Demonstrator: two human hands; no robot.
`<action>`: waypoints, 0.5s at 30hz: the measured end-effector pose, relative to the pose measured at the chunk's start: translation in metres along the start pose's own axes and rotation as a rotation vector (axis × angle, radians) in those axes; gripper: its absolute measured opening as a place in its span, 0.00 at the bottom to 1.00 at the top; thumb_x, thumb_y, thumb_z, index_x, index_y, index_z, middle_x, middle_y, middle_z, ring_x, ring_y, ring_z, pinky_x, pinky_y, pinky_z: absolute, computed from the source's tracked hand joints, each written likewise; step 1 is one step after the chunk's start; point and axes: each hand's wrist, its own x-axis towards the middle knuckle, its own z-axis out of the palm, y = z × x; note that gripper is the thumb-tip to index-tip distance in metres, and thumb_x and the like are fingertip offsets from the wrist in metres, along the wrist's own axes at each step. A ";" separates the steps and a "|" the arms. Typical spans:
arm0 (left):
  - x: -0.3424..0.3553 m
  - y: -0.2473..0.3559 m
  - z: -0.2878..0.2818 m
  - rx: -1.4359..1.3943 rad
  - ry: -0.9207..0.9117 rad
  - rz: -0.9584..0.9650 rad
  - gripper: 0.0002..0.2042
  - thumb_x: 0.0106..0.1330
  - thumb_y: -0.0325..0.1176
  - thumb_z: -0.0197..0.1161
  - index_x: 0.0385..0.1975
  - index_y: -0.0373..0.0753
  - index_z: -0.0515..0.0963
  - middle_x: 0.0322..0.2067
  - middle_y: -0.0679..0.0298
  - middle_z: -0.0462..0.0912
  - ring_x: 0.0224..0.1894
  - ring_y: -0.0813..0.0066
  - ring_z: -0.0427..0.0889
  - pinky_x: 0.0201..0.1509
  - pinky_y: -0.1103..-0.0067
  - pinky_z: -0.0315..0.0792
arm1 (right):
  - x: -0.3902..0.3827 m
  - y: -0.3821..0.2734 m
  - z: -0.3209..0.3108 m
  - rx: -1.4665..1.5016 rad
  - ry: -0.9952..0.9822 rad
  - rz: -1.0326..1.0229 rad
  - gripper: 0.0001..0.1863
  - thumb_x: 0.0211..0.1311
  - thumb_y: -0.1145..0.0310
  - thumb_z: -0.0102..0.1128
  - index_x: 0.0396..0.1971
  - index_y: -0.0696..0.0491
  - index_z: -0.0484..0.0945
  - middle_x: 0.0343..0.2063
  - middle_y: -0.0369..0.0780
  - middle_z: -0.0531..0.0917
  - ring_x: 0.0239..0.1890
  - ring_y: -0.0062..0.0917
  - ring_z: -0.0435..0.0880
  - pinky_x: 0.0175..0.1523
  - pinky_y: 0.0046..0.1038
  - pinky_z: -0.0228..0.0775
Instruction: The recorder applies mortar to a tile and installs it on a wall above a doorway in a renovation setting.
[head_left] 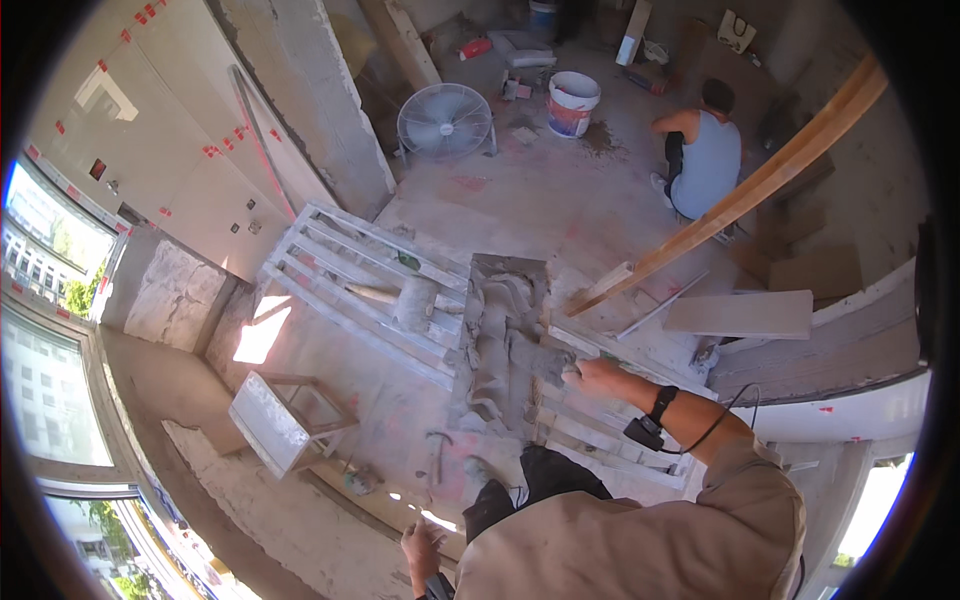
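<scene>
With my right hand [590,374] I grip a mortar-covered trowel [548,362] at the right side of a long slab [470,385] spread with wet, ridged grey mortar. The slab rests across pale slatted frames [335,255]. A large pale-headed mallet [413,305] with a wooden handle lies on the slats left of the mortar. My left hand [423,548] hangs low beside my body, fingers loosely bent and apart, with nothing visible in it. A hammer-like tool [436,455] lies on the floor near my feet.
A stool [285,420] stands left by the windows. A floor fan [445,130] and white bucket [572,105] are behind. A co-worker [705,160] crouches at back right, behind a leaning timber [740,190]. Boards [740,312] lie right. A wall panel [170,140] stands left.
</scene>
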 end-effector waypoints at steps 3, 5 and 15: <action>-0.010 -0.005 0.005 0.015 0.052 -0.028 0.11 0.72 0.38 0.55 0.37 0.35 0.72 0.26 0.60 0.80 0.26 0.71 0.81 0.27 0.75 0.76 | -0.014 -0.022 -0.022 -0.122 -0.145 -0.061 0.24 0.67 0.47 0.50 0.37 0.57 0.77 0.32 0.54 0.83 0.38 0.51 0.83 0.45 0.48 0.72; -0.009 -0.007 0.008 0.031 0.054 -0.036 0.11 0.72 0.39 0.55 0.37 0.35 0.71 0.26 0.61 0.80 0.26 0.71 0.81 0.27 0.75 0.76 | -0.011 -0.014 -0.029 -0.330 -0.004 -0.196 0.24 0.67 0.47 0.50 0.34 0.57 0.77 0.31 0.55 0.83 0.38 0.51 0.83 0.44 0.48 0.72; -0.003 -0.006 0.007 0.027 0.053 -0.009 0.11 0.72 0.39 0.56 0.36 0.38 0.70 0.24 0.63 0.79 0.21 0.71 0.80 0.24 0.76 0.74 | 0.018 -0.016 -0.061 -0.209 -0.094 -0.009 0.25 0.67 0.47 0.52 0.38 0.59 0.76 0.32 0.51 0.84 0.38 0.46 0.84 0.42 0.45 0.74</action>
